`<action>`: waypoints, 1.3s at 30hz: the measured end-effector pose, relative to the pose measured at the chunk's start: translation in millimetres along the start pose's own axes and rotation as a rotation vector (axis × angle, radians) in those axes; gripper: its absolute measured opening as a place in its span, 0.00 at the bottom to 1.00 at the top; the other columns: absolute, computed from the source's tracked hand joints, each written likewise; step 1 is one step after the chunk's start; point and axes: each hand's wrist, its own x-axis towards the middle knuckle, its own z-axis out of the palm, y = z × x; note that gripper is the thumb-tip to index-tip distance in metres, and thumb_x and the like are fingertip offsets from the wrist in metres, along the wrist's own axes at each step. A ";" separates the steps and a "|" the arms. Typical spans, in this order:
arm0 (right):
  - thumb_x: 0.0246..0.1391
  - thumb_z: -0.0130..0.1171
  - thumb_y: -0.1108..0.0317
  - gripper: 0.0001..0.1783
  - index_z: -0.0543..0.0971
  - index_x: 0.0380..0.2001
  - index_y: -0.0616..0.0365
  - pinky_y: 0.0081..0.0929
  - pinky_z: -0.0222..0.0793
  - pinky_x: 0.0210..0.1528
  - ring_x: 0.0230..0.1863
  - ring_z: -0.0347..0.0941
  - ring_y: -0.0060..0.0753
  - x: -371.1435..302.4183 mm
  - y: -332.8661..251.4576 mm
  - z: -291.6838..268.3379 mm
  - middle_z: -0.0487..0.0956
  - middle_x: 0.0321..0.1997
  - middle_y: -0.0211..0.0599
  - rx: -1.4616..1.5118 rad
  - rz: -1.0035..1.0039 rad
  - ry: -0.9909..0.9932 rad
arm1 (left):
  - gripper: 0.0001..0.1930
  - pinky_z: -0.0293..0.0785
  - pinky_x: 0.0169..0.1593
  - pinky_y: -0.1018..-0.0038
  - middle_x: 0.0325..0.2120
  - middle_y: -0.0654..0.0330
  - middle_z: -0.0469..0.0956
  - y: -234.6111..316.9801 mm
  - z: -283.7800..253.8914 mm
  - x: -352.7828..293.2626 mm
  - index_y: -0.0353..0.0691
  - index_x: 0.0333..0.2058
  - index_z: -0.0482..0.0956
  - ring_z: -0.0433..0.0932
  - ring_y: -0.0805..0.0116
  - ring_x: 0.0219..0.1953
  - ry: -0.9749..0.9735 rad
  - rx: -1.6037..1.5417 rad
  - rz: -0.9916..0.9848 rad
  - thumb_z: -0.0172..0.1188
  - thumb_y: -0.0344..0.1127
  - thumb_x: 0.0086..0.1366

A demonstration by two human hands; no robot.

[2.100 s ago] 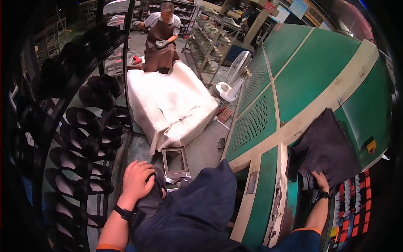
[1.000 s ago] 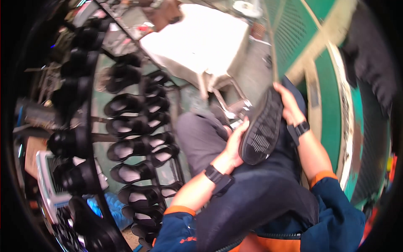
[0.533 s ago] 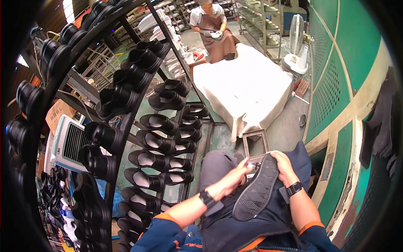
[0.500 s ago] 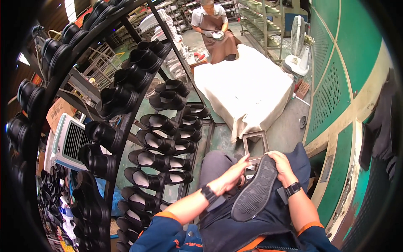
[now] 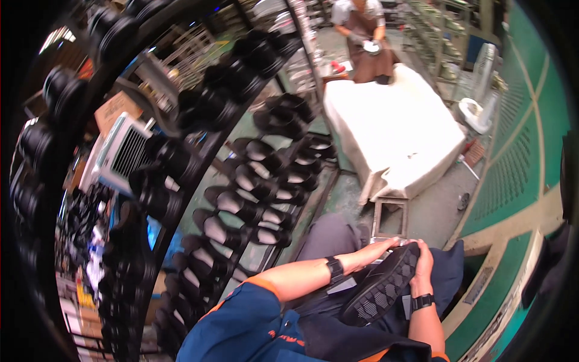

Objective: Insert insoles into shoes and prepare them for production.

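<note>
A black shoe (image 5: 386,288) lies tilted over my lap, its ridged dark sole turned up toward me. My right hand (image 5: 424,264) is closed round its far end from the right side. From the left, my left hand (image 5: 375,253) reaches over to the same far end, its fingers closed against the shoe's edge; the fingertips are partly hidden there. A black band circles each wrist. Just beyond the hands stands a small metal frame (image 5: 391,218).
At left, a dark rack (image 5: 164,238) carries many black shoes (image 5: 226,205). Ahead is a table under a white cloth (image 5: 395,127), with a co-worker (image 5: 365,39) in a brown apron behind it. A green panelled wall (image 5: 512,163) runs along the right, near a white fan (image 5: 479,99).
The view has swung left, shifting the scene rightward. My left hand has moved to the shoe's far end, beside the right. The shoe has tilted, showing more of its side.
</note>
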 end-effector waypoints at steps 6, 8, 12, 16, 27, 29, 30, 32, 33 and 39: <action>0.64 0.50 0.64 0.17 0.79 0.46 0.68 0.26 0.71 0.50 0.46 0.77 0.31 -14.0 -24.4 62.3 0.82 0.43 0.40 -0.160 -0.042 -0.093 | 0.44 0.41 0.73 0.65 0.70 0.54 0.57 -4.5 -13.9 2.7 0.42 0.69 0.57 0.50 0.63 0.73 -0.069 -0.206 0.033 0.37 0.72 0.68; 0.63 0.50 0.66 0.16 0.80 0.43 0.68 0.24 0.70 0.50 0.43 0.77 0.30 -9.0 -25.4 65.9 0.82 0.40 0.39 -0.387 0.006 -0.355 | 0.46 0.37 0.74 0.66 0.72 0.54 0.51 -11.1 -20.2 17.5 0.42 0.71 0.49 0.43 0.63 0.74 -0.123 -0.280 -0.015 0.37 0.72 0.68; 0.62 0.49 0.65 0.17 0.81 0.38 0.67 0.23 0.68 0.48 0.40 0.77 0.27 -13.1 -15.7 69.1 0.82 0.39 0.38 -0.420 -0.124 -0.338 | 0.41 0.55 0.68 0.67 0.61 0.53 0.70 -13.3 -3.7 37.7 0.37 0.63 0.67 0.66 0.64 0.63 0.525 -0.270 0.245 0.44 0.68 0.68; 0.63 0.48 0.63 0.18 0.82 0.37 0.68 0.21 0.67 0.48 0.40 0.76 0.26 -16.7 -9.9 64.4 0.82 0.38 0.36 -0.376 -0.255 -0.224 | 0.23 0.74 0.43 0.75 0.38 0.61 0.82 2.7 2.1 30.0 0.37 0.42 0.81 0.79 0.72 0.38 0.072 -0.458 0.046 0.55 0.54 0.66; 0.62 0.47 0.63 0.21 0.81 0.33 0.72 0.29 0.62 0.57 0.50 0.74 0.35 -51.4 -10.5 84.8 0.81 0.44 0.43 -0.373 -0.233 -0.238 | 0.14 0.72 0.44 0.77 0.33 0.64 0.81 -14.2 5.5 5.7 0.37 0.35 0.80 0.78 0.75 0.38 0.013 -0.522 0.252 0.50 0.40 0.68; 0.61 0.47 0.63 0.21 0.81 0.33 0.72 0.32 0.60 0.61 0.54 0.73 0.39 -53.9 -11.9 87.0 0.81 0.47 0.45 -0.418 -0.290 -0.244 | 0.14 0.72 0.49 0.77 0.36 0.63 0.82 -10.1 6.7 -0.3 0.37 0.36 0.81 0.79 0.74 0.42 0.015 -0.483 0.297 0.48 0.39 0.70; 0.61 0.47 0.63 0.21 0.81 0.33 0.72 0.32 0.60 0.61 0.54 0.73 0.39 -55.0 -13.2 88.9 0.81 0.47 0.45 -0.419 -0.281 -0.246 | 0.14 0.72 0.49 0.77 0.36 0.63 0.82 -10.2 7.1 -1.1 0.37 0.36 0.81 0.79 0.74 0.42 0.020 -0.488 0.293 0.48 0.39 0.70; 0.60 0.48 0.62 0.20 0.81 0.33 0.71 0.32 0.59 0.61 0.54 0.73 0.40 -60.0 -17.7 94.7 0.81 0.47 0.46 -0.445 -0.320 -0.236 | 0.14 0.72 0.49 0.77 0.38 0.63 0.82 -10.9 7.8 -2.1 0.37 0.37 0.81 0.78 0.74 0.43 0.017 -0.437 0.387 0.47 0.38 0.70; 0.60 0.48 0.62 0.20 0.81 0.33 0.71 0.32 0.59 0.61 0.54 0.73 0.40 -65.1 -20.2 98.1 0.81 0.47 0.46 -0.452 -0.321 -0.233 | 0.14 0.72 0.49 0.77 0.38 0.63 0.82 -14.3 8.5 -0.6 0.37 0.37 0.81 0.78 0.74 0.43 0.012 -0.442 0.388 0.47 0.38 0.70; 0.61 0.50 0.57 0.23 0.81 0.30 0.71 0.33 0.60 0.61 0.52 0.74 0.40 -77.6 -38.8 121.0 0.81 0.44 0.46 -0.474 -0.447 -0.335 | 0.16 0.70 0.52 0.77 0.39 0.62 0.81 4.6 5.7 -17.1 0.36 0.40 0.79 0.77 0.74 0.45 0.062 -0.326 0.476 0.45 0.39 0.70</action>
